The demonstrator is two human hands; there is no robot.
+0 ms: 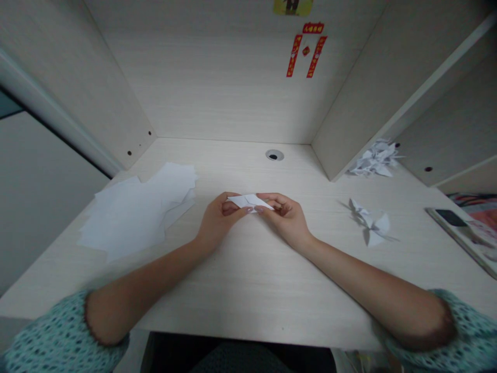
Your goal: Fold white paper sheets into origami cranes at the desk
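A small folded piece of white paper (pixel 249 201) is held between my two hands above the middle of the desk. My left hand (pixel 222 215) pinches its left part, with the thumb along the near edge and the fingers behind. On the other side my right hand (pixel 288 217) grips the paper the same way, and both thumb tips almost meet at its centre. The paper is flat and pointed at both ends. Some of the fingers are hidden behind it.
Loose white paper sheets (pixel 134 212) lie spread at the left. Two folded paper figures (pixel 373 225) sit at the right, and a heap of more (pixel 376 158) lies by the divider panel (pixel 349 119). A phone (pixel 450 217) rests on a booklet (pixel 479 243) at far right.
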